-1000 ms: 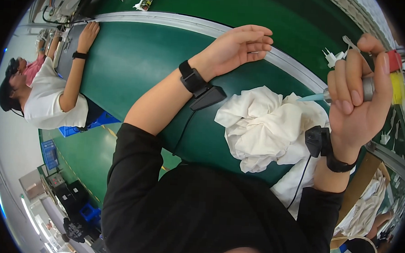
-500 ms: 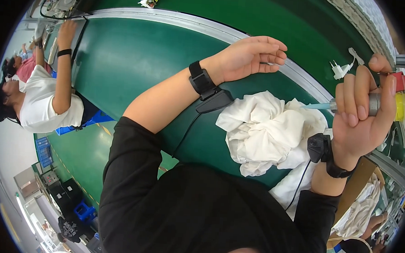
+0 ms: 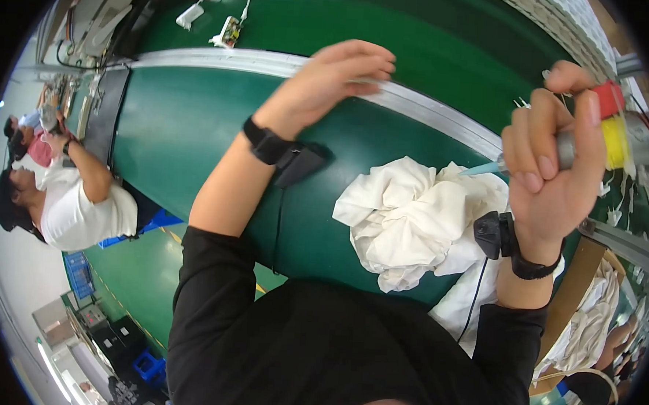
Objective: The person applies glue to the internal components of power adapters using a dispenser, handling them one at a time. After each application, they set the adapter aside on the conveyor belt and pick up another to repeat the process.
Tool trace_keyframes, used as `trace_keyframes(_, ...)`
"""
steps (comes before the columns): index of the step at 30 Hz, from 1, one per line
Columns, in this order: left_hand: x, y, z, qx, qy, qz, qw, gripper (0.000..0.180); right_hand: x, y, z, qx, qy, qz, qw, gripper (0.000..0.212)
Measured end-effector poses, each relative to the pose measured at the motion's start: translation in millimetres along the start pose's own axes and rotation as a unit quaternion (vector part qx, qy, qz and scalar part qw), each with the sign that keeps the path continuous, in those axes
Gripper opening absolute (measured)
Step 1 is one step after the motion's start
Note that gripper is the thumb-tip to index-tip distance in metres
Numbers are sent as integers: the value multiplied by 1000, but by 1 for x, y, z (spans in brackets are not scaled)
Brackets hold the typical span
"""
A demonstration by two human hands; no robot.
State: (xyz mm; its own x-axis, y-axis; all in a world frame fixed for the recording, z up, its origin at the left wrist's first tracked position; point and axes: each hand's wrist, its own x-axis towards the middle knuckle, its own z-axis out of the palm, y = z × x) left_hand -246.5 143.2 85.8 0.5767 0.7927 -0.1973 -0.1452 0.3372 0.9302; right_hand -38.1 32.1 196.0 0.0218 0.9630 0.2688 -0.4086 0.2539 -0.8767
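head view: right hand (image 3: 554,167) closed around a grey tool (image 3: 588,139) with red and yellow bands, held above the crumpled white cloth (image 3: 412,218) on the green table (image 3: 196,137); its long axis runs roughly level, pale blue tip pointing left. left hand (image 3: 334,82) loosely open, empty, over the table's metal rail (image 3: 432,109).

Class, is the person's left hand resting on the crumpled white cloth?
No: the left hand is at the conveyor's silver rail, apart from the crumpled white cloth.

Factory: green conveyor belt (image 3: 195,144), seated workers (image 3: 75,204)
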Motion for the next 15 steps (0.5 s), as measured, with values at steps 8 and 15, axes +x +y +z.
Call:
trace_keyframes(8, 14, 45, -117, 531, 341, 187, 753, 39, 0, -8, 3, -36, 70, -1, 997, 27)
trace_keyframes(15, 7, 35, -149, 698, 367, 13, 614, 40, -3, -10, 4, -39, 80, 0, 996, 24)
